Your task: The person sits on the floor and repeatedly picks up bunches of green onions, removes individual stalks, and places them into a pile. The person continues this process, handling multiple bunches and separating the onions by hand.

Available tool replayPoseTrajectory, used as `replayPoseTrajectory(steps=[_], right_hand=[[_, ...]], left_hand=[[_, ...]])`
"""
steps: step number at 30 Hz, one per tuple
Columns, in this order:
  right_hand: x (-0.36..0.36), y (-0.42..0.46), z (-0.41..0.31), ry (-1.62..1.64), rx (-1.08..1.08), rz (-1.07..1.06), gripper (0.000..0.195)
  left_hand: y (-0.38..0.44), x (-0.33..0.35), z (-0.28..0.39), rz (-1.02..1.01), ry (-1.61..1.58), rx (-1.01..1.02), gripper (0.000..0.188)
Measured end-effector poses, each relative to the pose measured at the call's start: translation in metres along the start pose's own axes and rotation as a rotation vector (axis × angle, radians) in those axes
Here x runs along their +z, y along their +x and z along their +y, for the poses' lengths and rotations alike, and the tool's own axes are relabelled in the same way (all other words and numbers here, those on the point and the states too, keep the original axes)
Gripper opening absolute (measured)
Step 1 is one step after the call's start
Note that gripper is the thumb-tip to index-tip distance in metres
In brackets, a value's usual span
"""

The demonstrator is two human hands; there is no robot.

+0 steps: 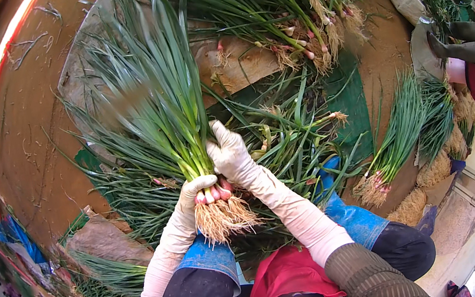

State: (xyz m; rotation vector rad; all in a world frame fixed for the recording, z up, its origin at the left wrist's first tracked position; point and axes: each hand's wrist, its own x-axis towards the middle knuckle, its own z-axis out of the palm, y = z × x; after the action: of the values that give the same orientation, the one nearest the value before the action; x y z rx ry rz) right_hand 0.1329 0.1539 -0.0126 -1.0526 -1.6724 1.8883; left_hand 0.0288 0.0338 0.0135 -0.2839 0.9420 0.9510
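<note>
In front of me, a bunch of green garlic [190, 155] stands with its long leaves pointing away and its pink bulbs and pale roots towards me. My left hand [192, 193], in a whitish glove, grips the stalks just above the bulbs, thumb across the front. My right hand [232, 153], gloved likewise, has its curled fingers against the right edge of the same bunch, around stalks there; its fingertips are partly hidden. The roots [224, 217] hang over my left knee, near a blue leg cover [207, 254]. Loose green leaves [280, 128] lie beyond my right hand.
A larger heap of green garlic [262, 6] lies on sheeting at the far side. Tied-looking bunches [400, 128] rest at right, near another person's boot [457, 46]. More green stalks [109, 273] lie at left. Brown floor [30, 147] spreads beyond, with scattered debris.
</note>
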Motion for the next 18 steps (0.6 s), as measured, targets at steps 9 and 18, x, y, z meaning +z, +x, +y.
replayPoseTrajectory(steps=[9,18], right_hand=[[-0.138,-0.052,-0.042,-0.869,0.216,-1.057,0.030],[-0.242,0.084,0.011,-1.644,-0.028,0.228,0.039]], left_hand=[[-0.033,-0.007,0.078,-0.171,-0.417,0.496,0.028],[-0.019,0.005,0.040,-0.162,-0.353,0.385,0.065]])
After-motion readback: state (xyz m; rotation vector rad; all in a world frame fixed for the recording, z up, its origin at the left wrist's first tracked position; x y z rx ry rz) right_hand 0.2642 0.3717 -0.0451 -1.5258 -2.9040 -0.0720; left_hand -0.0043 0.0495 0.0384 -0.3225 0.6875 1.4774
